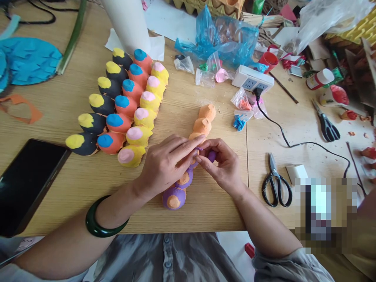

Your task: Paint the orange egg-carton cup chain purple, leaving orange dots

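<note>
In the middle of the table lies a strip of egg carton [202, 124], its far bumps bare orange and its near bumps coated purple with orange tips. Over its middle, my left hand [164, 164] has its fingers close together, with a small bit of purple modelling clay [199, 149] at the fingertips. My right hand [225, 164] meets it there, fingers curled around a purple clay lump [212, 156] and thumb and forefinger pinched at the thin piece. The hands hide the bumps beneath them. To the left stand painted-looking egg carton rows [122, 102] in black, coral and yellow with coloured tips.
A black phone [32, 180] lies at the left edge. Scissors [274, 180] and a white power strip [252, 80] with a plugged cable are on the right. Clay bags [242, 100], a blue plastic bag [220, 35] and a white cylinder [126, 23] stand farther back.
</note>
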A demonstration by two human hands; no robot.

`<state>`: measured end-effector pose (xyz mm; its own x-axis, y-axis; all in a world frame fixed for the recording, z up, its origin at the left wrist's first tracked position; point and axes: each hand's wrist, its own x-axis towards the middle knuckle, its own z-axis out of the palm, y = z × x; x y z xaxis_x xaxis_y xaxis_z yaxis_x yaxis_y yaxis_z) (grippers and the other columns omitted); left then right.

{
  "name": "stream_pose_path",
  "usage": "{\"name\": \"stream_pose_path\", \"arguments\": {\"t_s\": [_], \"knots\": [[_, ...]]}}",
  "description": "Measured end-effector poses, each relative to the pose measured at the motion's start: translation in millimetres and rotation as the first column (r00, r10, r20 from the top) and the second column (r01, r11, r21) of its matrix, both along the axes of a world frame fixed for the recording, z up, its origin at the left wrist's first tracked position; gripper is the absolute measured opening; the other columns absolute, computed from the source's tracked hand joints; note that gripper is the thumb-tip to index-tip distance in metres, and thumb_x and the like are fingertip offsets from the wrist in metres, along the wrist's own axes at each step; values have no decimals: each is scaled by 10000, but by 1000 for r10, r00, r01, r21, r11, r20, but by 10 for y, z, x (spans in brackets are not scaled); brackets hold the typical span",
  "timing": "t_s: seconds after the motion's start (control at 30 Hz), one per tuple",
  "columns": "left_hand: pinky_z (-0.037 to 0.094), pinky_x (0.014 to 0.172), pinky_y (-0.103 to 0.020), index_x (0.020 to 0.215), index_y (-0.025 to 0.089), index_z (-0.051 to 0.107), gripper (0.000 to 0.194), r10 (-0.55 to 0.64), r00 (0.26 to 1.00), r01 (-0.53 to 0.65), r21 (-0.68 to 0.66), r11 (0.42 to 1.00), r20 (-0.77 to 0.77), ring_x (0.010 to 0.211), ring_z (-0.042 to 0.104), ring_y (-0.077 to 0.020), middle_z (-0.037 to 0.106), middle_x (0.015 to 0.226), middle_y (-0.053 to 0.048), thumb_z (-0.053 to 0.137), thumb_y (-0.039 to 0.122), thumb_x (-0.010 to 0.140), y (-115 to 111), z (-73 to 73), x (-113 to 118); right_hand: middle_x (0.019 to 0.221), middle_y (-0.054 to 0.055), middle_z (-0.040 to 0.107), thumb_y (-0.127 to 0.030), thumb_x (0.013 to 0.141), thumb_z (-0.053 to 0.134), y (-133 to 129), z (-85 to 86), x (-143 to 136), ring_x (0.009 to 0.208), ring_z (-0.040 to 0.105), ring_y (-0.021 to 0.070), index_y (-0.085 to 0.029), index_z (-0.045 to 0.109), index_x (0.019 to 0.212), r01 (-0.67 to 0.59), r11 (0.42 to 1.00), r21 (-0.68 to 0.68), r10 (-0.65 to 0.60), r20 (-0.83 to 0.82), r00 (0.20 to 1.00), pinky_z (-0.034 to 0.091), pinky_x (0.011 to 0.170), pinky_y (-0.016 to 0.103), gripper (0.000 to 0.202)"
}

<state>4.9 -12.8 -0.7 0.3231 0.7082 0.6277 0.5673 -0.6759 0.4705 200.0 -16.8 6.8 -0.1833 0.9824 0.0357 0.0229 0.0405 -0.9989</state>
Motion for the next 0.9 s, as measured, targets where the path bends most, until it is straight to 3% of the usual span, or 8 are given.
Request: {"name": "stream_pose_path", "arguments": {"t_s": [0.2, 0.3, 0.4, 0.53, 0.63, 0.73, 0.8, 0.9], "knots": [[644, 808, -321, 1489, 258, 740, 432, -89, 996, 90, 46, 995, -27, 888, 791, -192, 855, 992, -17, 624, 96, 1105, 10, 30, -3, 713, -49, 646, -548, 908, 954, 14, -44, -9, 557, 523, 96, -226, 733, 952, 20, 998, -64, -24, -62, 998, 465, 516, 245, 392], [669, 941, -339, 1456, 253, 774, 378, -70, 996, 75, -86, 993, 59, 1009, 814, -202, 882, 1132, -40, 678, 170, 1099, 40, 62, -48, 693, -49, 643, -599, 855, 978, 48, -50, 12, 513, 502, 84, -221, 725, 910, 50, 984, -171, -73, -126, 989, 427, 442, 226, 458], [677, 1003, -347, 1401, 221, 813, 323, 45, 982, 11, -294, 956, 183, 1083, 823, -210, 879, 1208, -69, 661, 258, 1118, 86, 46, -94, 694, -50, 651, -609, 799, 1009, 102, -71, 40, 513, 488, 76, -218, 716, 870, 102, 956, -276, -162, -203, 966, 438, 424, 211, 494], [690, 1055, -401, 1387, 160, 817, 406, 160, 938, 42, -559, 828, 307, 1223, 811, -272, 820, 1389, -146, 685, 379, 1072, 135, -93, -103, 721, -42, 687, -592, 720, 1057, 170, -119, 58, 533, 487, 75, -218, 725, 842, 93, 929, -358, -203, -283, 938, 479, 435, 210, 515], [633, 1198, -496, 1484, 140, 760, 542, 217, 899, 146, -727, 671, 381, 1354, 773, -325, 781, 1495, -173, 708, 426, 1026, 155, -168, -86, 755, -31, 714, -570, 683, 1083, 198, -144, 58, 565, 528, 80, -212, 748, 825, 73, 917, -392, -207, -313, 927, 517, 459, 209, 510], [571, 1276, -544, 1502, 136, 746, 591, 265, 852, 255, -800, 544, 452, 1441, 726, -359, 785, 1503, -173, 757, 423, 985, 170, -150, -76, 771, -24, 723, -569, 666, 1092, 216, -154, 63, 592, 559, 87, -207, 766, 812, 55, 915, -400, -201, -333, 921, 542, 479, 211, 508], [550, 1293, -561, 1476, 149, 761, 593, 287, 826, 301, -811, 502, 485, 1455, 713, -369, 795, 1487, -163, 812, 407, 945, 181, -115, -75, 770, -23, 716, -571, 670, 1090, 225, -159, 72, 605, 571, 91, -205, 773, 807, 47, 915, -400, -195, -339, 920, 550, 491, 213, 504], [537, 1295, -582, 1462, 148, 757, 631, 312, 783, 353, -797, 491, 539, 1439, 711, -368, 806, 1446, -156, 867, 371, 882, 192, -89, -71, 769, -20, 712, -568, 675, 1087, 236, -166, 88, 629, 587, 99, -203, 775, 800, 47, 915, -401, -195, -336, 921, 550, 504, 210, 497]]}}
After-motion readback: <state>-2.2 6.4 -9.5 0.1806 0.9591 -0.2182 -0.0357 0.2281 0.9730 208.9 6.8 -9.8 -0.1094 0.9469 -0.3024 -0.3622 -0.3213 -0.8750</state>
